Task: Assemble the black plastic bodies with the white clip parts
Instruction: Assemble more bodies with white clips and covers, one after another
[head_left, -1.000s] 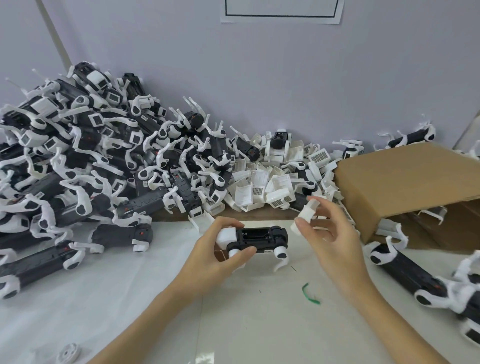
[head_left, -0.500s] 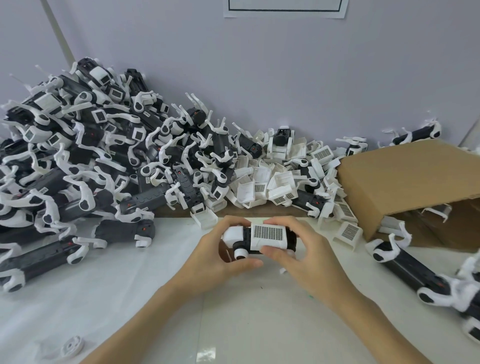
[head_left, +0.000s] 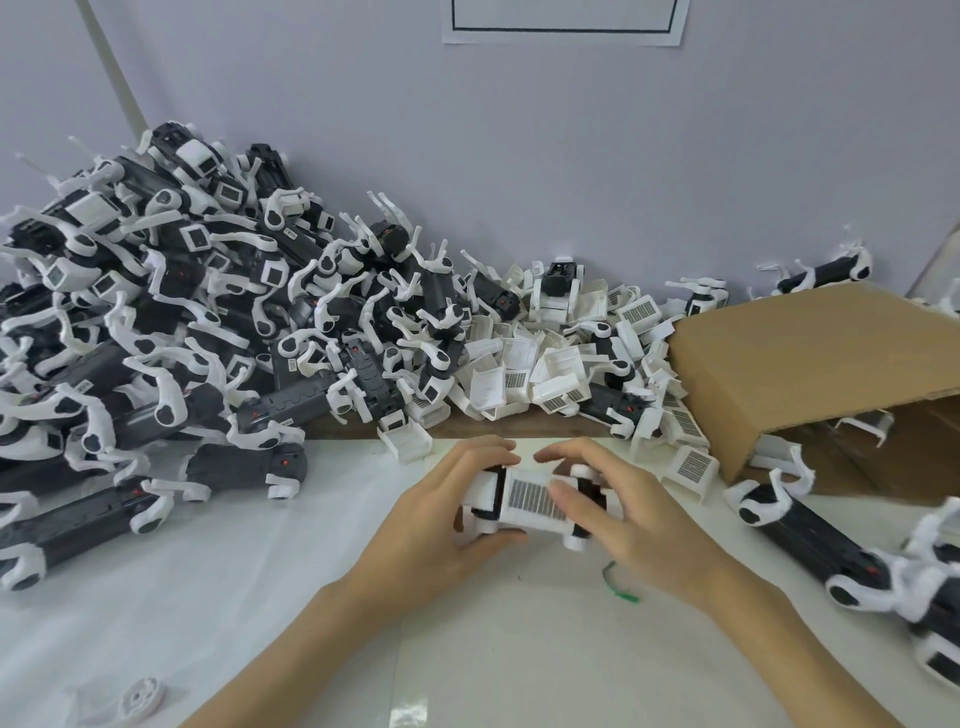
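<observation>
A small black body (head_left: 592, 491) with white wheels lies between my hands over the white table sheet, in the middle of the view. A white clip part (head_left: 530, 501) with a grey grid panel sits on top of it. My left hand (head_left: 441, 525) grips the body's left end, thumb underneath and fingers curled over the top. My right hand (head_left: 634, 514) holds the right end, its thumb lying on the clip's grid panel. Much of the black body is hidden by the clip and my fingers.
A big heap of black bodies with white arms (head_left: 182, 338) fills the left and back. Loose white clip parts (head_left: 545, 369) lie against the wall. A tipped cardboard box (head_left: 810, 358) stands at right, more black bodies (head_left: 821, 540) before it. A green scrap (head_left: 618, 584) lies under my right wrist.
One second ago my right hand held the white clip apart above the black body. It then set the clip on the body, and both hands now hold the two together.
</observation>
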